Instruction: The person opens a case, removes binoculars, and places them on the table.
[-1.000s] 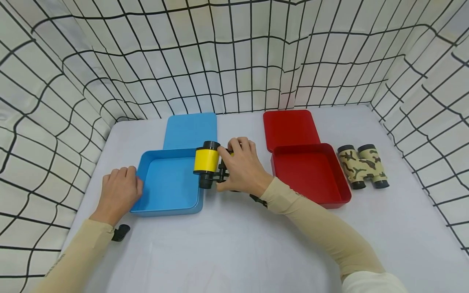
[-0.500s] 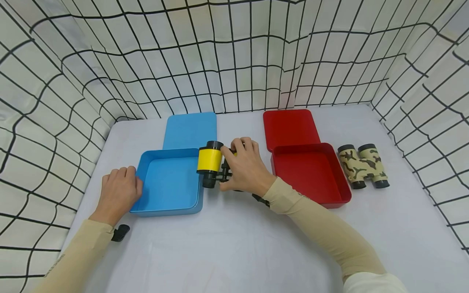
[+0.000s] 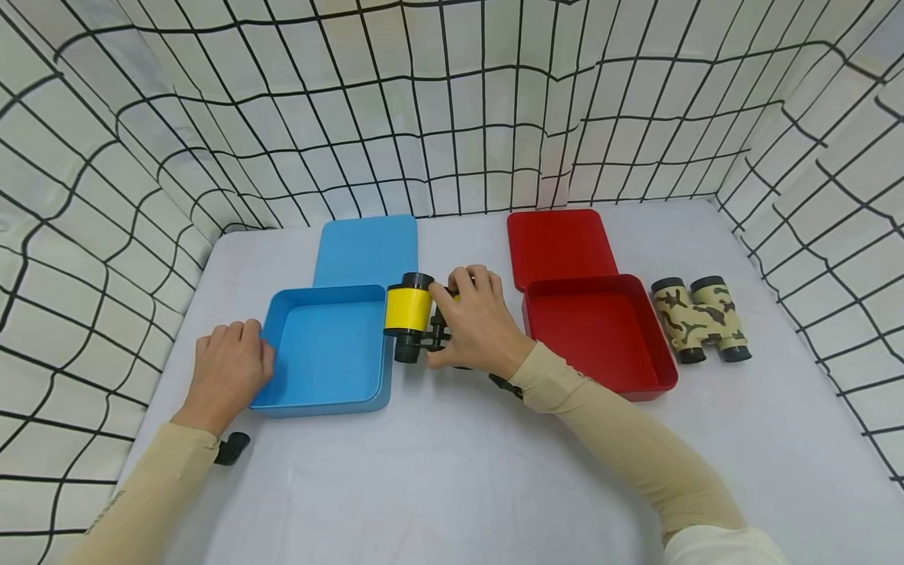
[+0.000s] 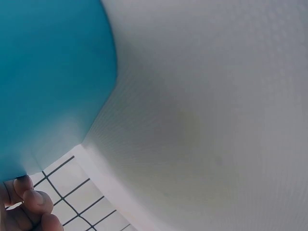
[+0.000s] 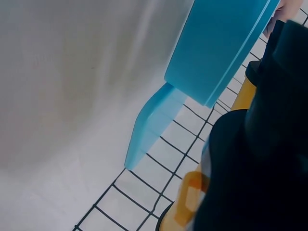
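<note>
Yellow and black binoculars (image 3: 407, 310) are gripped by my right hand (image 3: 479, 326), just right of the blue box. The hand hides their right half in the head view. In the right wrist view the dark binoculars (image 5: 260, 144) fill the right side, close to the camera. My left hand (image 3: 227, 373) is at the left wall of the open blue box (image 3: 325, 406), its fingers curled at the rim. The left wrist view has curled fingers (image 4: 36, 202) against the blue wall (image 4: 53, 86). Camouflage binoculars (image 3: 699, 318) lie on the far right, untouched.
An open red box (image 3: 600, 337) with its lid (image 3: 561, 247) laid back stands right of centre. The blue lid (image 3: 367, 251) lies behind the blue box. A black wire grid (image 3: 459, 102) rises around the back and sides of the white table (image 3: 395, 486).
My right hand has shifted slightly to the right with the yellow and black binoculars, away from the blue box's right rim. The left hand stays put.
</note>
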The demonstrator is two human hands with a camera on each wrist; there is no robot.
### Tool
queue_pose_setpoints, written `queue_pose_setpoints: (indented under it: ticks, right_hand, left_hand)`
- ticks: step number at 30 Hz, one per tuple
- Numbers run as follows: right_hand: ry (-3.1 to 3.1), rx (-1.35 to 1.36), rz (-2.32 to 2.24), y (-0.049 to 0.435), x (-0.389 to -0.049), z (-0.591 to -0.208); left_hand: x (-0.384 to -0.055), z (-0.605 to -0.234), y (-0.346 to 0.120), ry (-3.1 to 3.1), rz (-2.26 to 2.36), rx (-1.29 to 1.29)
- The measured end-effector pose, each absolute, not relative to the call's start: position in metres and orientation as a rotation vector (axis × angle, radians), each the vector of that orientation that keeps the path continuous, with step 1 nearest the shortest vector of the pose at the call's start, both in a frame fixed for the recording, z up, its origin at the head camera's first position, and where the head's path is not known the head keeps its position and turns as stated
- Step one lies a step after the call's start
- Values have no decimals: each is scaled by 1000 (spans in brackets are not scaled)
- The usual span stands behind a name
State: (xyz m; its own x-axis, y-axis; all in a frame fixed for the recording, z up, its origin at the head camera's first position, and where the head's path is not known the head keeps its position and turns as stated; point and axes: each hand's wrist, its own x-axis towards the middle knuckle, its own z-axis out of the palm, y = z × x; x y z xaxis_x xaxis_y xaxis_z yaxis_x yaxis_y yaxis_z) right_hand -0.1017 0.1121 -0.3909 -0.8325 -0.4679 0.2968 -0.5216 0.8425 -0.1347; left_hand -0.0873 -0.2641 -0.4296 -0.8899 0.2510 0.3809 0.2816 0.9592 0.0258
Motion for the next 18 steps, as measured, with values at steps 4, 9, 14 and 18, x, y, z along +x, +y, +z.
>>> queue_pose_setpoints:
  ticks: [4, 9, 14, 18]
  right_hand:
    - [-2775, 756, 304, 113, -102, -393]
    - [-2787, 751, 282, 115, -103, -394]
    - [-2802, 745, 285, 116, -103, -394]
    - [-2812, 739, 284, 116, -103, -395]
  left_hand:
    - [-87, -430, -264, -2730, -118, -383]
    - [-87, -429, -264, -2734, -125, -379]
    - [-87, -429, -264, -2733, -122, -379]
    - [-87, -429, -264, -2740, -124, -371]
